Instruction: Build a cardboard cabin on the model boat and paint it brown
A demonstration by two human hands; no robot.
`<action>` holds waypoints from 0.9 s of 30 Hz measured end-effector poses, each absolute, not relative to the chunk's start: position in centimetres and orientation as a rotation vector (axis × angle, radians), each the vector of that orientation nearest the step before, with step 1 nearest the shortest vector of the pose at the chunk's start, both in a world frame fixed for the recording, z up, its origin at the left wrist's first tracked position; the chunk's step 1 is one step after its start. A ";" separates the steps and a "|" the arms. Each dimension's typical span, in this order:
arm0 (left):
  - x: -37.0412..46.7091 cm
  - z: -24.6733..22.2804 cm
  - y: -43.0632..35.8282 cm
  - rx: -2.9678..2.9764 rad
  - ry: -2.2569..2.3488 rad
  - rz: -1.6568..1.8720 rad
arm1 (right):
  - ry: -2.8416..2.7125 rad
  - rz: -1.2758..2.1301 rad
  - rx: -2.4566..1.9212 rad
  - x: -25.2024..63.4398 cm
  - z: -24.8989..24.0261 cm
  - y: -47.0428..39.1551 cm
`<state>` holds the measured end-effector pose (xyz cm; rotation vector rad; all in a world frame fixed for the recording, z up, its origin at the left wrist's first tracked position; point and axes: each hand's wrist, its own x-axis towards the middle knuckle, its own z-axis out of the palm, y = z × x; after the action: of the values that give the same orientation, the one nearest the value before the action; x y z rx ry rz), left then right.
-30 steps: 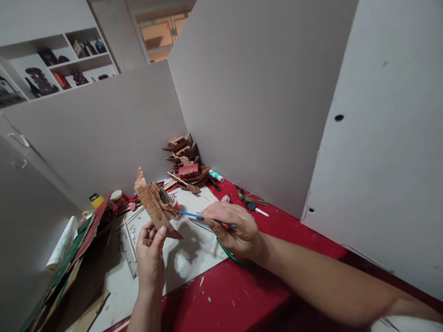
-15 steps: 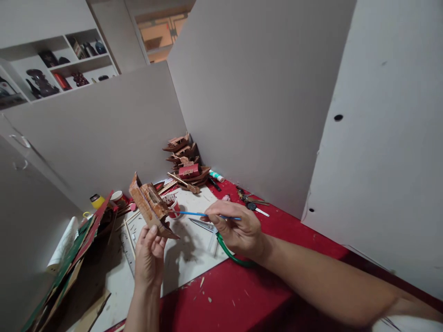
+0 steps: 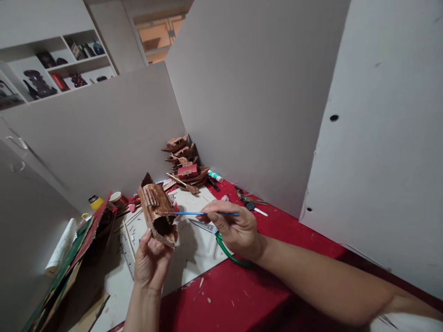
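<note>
My left hand is closed around the lower end of a brown model boat, which is held up and tilted above the table. The boat has a curved cabin roof with thin strips on it and a dark opening at the near end. In my right hand is a slim blue paintbrush, pinched between thumb and fingers. Its tip reaches the boat's cabin roof. Behind the boat, a red-and-white cup is mostly hidden. Green-handled scissors lie beneath my right hand.
Several finished-looking model boats are stacked at the back corner against the grey partition. Keys lie on the red tabletop. Leaning cardboard sheets, a paper roll and a yellow bottle stand at left.
My left hand has turned the boat so its roof and end opening face me more, and moved it slightly right. The brush now overlaps the roof; my right hand has barely moved.
</note>
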<state>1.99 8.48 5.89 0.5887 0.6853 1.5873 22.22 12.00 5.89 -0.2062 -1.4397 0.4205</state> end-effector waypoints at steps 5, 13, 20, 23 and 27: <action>2.0 5.8 8.4 0.578 0.655 1.590 | -1.439 0.441 -0.280 22.2 5.9 11.8; 1.4 5.5 8.4 0.557 0.476 1.512 | -1.406 0.551 -0.287 22.2 5.7 11.6; 1.3 5.6 8.3 0.557 0.469 1.525 | -1.418 0.623 -0.221 22.2 6.3 11.3; 1.3 5.6 8.3 0.556 0.506 1.549 | -1.378 0.666 -0.198 22.2 6.5 11.3; 1.4 5.6 8.4 0.542 0.588 1.578 | -1.211 0.699 -0.254 22.1 6.7 11.6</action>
<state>1.36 8.38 5.62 0.5424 0.5880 1.5781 22.08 11.65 6.72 -0.2544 -1.2115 0.6988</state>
